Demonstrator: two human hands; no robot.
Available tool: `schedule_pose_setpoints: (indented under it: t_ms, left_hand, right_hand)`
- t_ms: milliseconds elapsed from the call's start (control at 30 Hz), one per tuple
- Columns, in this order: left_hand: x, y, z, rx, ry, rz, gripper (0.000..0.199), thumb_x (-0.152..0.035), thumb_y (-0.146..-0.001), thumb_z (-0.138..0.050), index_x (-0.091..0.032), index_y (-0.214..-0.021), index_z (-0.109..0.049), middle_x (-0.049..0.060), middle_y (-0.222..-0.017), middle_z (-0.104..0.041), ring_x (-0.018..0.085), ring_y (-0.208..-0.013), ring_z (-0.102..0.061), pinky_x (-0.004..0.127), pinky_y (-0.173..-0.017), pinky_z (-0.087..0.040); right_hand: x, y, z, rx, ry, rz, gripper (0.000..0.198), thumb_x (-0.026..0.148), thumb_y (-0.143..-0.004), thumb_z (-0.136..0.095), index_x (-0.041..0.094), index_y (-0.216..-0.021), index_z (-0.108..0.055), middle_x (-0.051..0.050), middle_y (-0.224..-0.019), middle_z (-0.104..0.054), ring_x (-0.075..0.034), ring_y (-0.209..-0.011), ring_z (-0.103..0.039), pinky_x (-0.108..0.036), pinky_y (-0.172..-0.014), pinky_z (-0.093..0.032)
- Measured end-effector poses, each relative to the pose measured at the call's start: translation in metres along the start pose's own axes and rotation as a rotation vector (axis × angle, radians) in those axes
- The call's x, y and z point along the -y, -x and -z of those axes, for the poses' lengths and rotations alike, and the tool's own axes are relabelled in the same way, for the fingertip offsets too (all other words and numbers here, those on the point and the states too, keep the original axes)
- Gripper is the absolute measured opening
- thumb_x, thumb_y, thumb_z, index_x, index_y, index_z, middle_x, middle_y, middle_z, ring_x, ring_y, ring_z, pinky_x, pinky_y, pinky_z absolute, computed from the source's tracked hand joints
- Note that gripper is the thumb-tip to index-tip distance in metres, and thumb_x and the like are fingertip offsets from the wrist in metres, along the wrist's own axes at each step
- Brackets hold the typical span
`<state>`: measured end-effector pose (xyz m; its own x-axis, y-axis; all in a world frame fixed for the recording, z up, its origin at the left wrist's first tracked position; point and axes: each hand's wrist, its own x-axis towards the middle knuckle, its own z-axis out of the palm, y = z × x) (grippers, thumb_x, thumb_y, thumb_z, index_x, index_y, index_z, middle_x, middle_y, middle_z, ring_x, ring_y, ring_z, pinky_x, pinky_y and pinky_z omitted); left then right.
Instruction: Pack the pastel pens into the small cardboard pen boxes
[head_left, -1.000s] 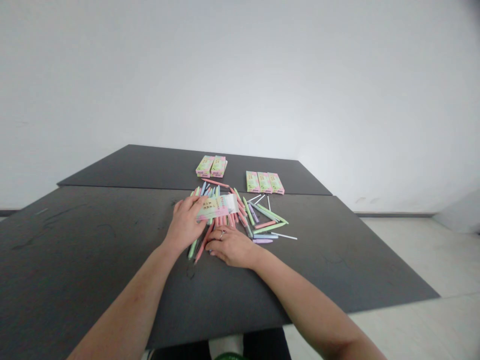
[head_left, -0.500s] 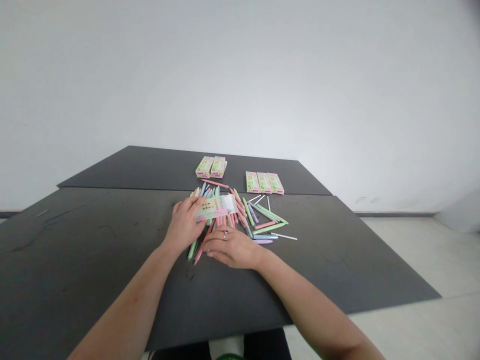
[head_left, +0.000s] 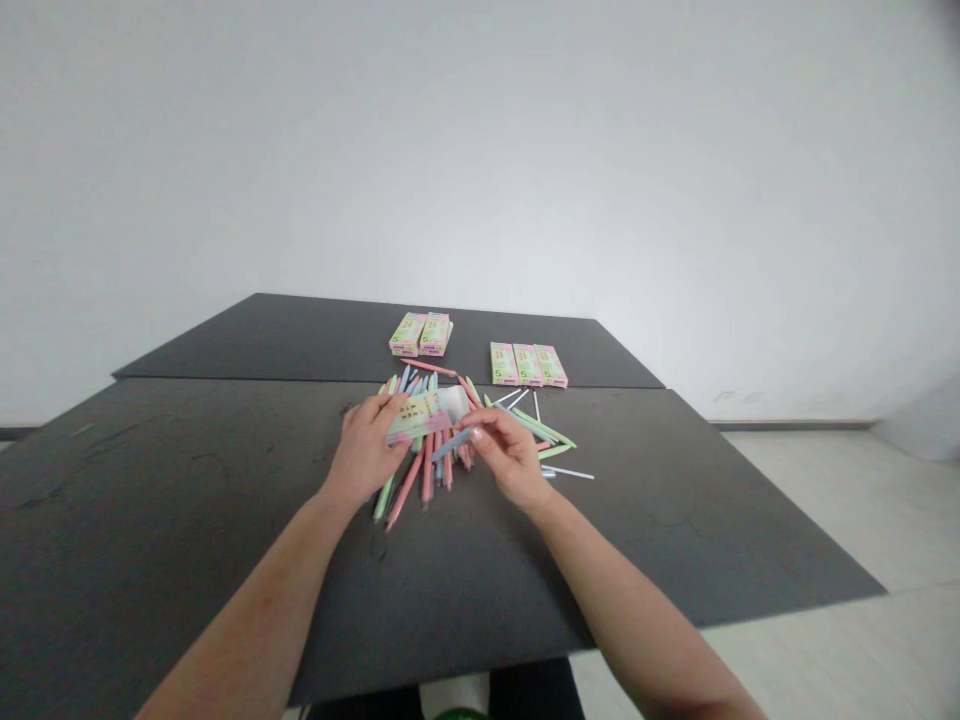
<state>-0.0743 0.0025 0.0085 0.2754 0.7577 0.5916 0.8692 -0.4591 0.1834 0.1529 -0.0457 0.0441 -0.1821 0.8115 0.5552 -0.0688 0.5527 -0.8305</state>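
My left hand (head_left: pixel 366 448) is closed around a small pink-and-green carton (head_left: pixel 420 416), holding it level above a heap of pens. The carton's white open end (head_left: pixel 456 402) faces right. Between the thumb and fingers of my right hand (head_left: pixel 511 462) is a blue pen (head_left: pixel 450 444), slanting down to the left just in front of the carton. Beneath both hands lie loose pastel pens, among them a red pen (head_left: pixel 406 492) and a green pen (head_left: pixel 385 496). My right hand hides part of the heap.
More green pens (head_left: pixel 553 452) and thin white sticks (head_left: pixel 568 472) lie scattered to the right. Two groups of similar cartons stand farther back, left cartons (head_left: pixel 421 333) and right cartons (head_left: pixel 528 365). The dark table (head_left: pixel 225 440) ends before a white wall.
My right hand has risen from the heap and shifted right, now pinching a blue pen. The left hand keeps the carton in nearly the same place, turned slightly.
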Motion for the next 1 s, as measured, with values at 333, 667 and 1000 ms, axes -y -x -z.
schedule_pose_setpoints:
  t_ms: [333,667,1000]
  left_hand:
    - [0.004,0.0,-0.004,0.006,0.027,-0.004,0.056,-0.024,-0.079,-0.059,-0.015,-0.133,-0.05,0.014,-0.123,-0.054,0.03,-0.119,-0.051,0.045,-0.105,-0.039]
    - [0.005,0.0,-0.005,-0.041,0.082,-0.059,0.054,-0.024,-0.08,-0.059,-0.016,-0.133,-0.051,0.014,-0.125,-0.054,0.03,-0.118,-0.051,0.048,-0.105,-0.041]
    - [0.003,0.0,-0.004,-0.075,0.154,-0.059,0.054,-0.023,-0.079,-0.06,-0.018,-0.132,-0.052,0.013,-0.125,-0.054,0.031,-0.118,-0.051,0.05,-0.104,-0.042]
  right_hand:
    - [0.009,-0.019,0.027,-0.51,-0.228,0.156,0.011,0.032,-0.088,-0.064,0.022,-0.09,-0.066,-0.003,-0.09,-0.067,-0.01,-0.061,-0.055,-0.026,-0.058,-0.047]
    - [0.011,-0.022,0.031,-0.584,-0.199,0.195,0.012,0.032,-0.087,-0.064,0.02,-0.091,-0.065,-0.004,-0.09,-0.066,-0.01,-0.062,-0.056,-0.026,-0.058,-0.047]
    - [0.005,-0.02,0.031,-0.561,-0.134,0.159,0.012,0.033,-0.089,-0.062,0.022,-0.093,-0.065,-0.004,-0.093,-0.067,-0.01,-0.062,-0.058,-0.026,-0.057,-0.048]
